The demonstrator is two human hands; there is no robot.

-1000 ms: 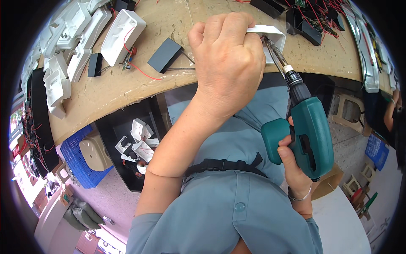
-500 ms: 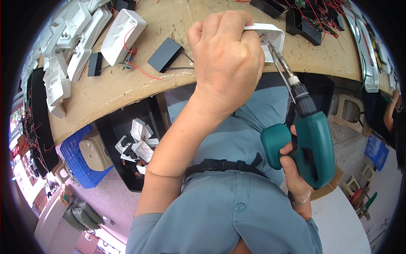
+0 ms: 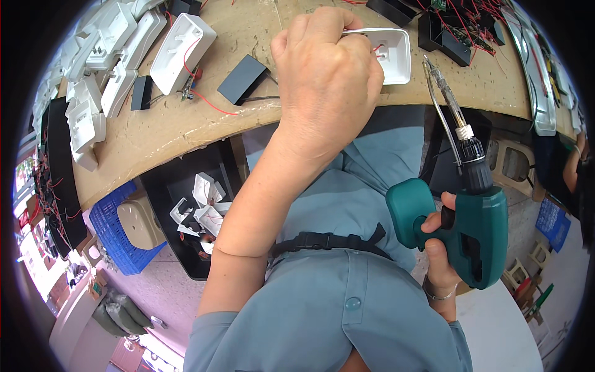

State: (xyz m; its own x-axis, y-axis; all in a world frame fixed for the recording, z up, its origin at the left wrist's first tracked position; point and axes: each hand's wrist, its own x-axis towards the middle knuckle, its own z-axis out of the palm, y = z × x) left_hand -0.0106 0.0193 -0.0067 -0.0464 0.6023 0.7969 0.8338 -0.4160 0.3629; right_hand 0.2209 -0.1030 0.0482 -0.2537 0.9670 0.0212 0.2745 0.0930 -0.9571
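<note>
My left hand [image 3: 325, 80] grips a white plastic housing [image 3: 393, 54] lying open side up on the wooden bench [image 3: 186, 124]; red wires show inside it. My right hand [image 3: 437, 245] holds a teal cordless screwdriver [image 3: 466, 217] by its handle. Its long bit [image 3: 441, 93] points up toward the bench, with the tip just right of the housing and apart from it.
Several white housings [image 3: 180, 53] and black flat parts [image 3: 243, 79] lie on the bench at left. Black modules with red wires [image 3: 455, 37] sit at the far right. Below the bench are a black bin of white parts [image 3: 198, 208] and a blue crate [image 3: 118, 232].
The screwdriver has pulled back from the housing, moving right and down. My left hand has kept its hold on the housing.
</note>
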